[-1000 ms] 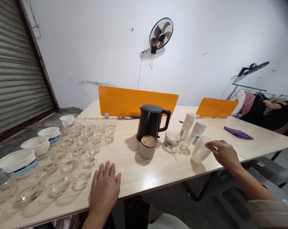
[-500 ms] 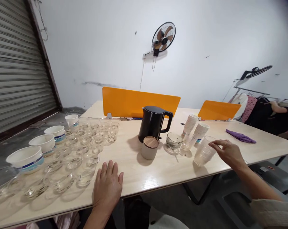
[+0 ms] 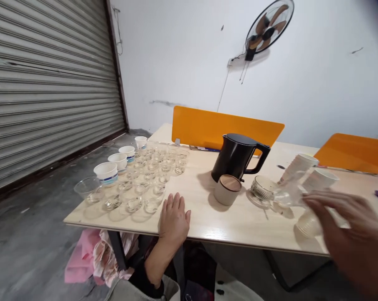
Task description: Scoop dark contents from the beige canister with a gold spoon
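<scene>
The left hand (image 3: 173,217) lies flat and open on the table (image 3: 207,217) — the right hand (image 3: 348,221), blurred, holds a clear cup (image 3: 290,194).

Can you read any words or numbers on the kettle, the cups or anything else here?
No words or numbers can be read anywhere.
Black kettle: no label shows.
Paper bowls: only blue stripes, no words.
Stacked paper cups: no print shows.
Papers by the orange divider: too small to read.
</scene>
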The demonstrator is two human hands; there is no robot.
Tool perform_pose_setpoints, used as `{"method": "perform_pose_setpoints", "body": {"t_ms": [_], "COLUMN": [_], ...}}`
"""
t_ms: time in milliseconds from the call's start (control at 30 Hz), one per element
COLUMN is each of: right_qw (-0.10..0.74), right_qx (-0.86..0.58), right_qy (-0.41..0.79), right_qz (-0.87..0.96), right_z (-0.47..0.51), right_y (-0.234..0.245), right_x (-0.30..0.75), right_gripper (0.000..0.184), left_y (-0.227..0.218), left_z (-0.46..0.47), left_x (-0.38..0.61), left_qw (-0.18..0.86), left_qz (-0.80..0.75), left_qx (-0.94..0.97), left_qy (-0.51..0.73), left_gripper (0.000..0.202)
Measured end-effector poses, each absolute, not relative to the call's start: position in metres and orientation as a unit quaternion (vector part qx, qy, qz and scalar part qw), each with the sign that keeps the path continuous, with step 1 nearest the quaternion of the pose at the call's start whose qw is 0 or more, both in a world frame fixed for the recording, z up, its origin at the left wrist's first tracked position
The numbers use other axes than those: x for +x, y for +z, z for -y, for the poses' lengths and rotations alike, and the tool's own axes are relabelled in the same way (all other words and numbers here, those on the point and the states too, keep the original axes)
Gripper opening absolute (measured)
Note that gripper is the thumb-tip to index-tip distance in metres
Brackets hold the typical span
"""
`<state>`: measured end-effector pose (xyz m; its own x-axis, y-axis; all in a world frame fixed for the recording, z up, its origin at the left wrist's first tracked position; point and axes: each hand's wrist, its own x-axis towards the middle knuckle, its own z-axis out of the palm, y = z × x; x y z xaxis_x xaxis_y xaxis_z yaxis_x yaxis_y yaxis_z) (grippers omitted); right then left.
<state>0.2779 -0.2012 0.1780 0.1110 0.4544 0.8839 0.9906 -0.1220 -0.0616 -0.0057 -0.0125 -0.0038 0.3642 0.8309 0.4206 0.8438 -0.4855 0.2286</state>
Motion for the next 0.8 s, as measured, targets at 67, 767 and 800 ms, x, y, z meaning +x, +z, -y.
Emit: {"method": "perform_pose_setpoints", "body": {"t_ms": [67, 767, 800], "right_qw": [0.396, 0.380, 0.392], "right_qx": [-0.571, -0.539, -0.537], "right_qy": [-0.295, -0.037, -0.055], "right_qz": [0.656, 0.751, 0.745], "right_z": [0.169, 0.021, 0.025], "right_y": [0.163, 0.059, 0.063], "right_x": [0.237, 0.182, 0.184], "right_gripper": [0.010, 0.021, 0.024], "left_y": [-0.005, 0.000, 0.000], "left_z": [0.013, 0.012, 0.012], "left_x": [-0.006, -0.008, -0.008], "left_qw": [0.011, -0.028, -0.030], "left_qz": [0.509, 0.511, 0.511], "left_qx": [-0.823, -0.822, -0.822], "left_qy": [-0.254, -0.251, -0.251], "left_gripper": [0.049, 0.047, 0.048]}}
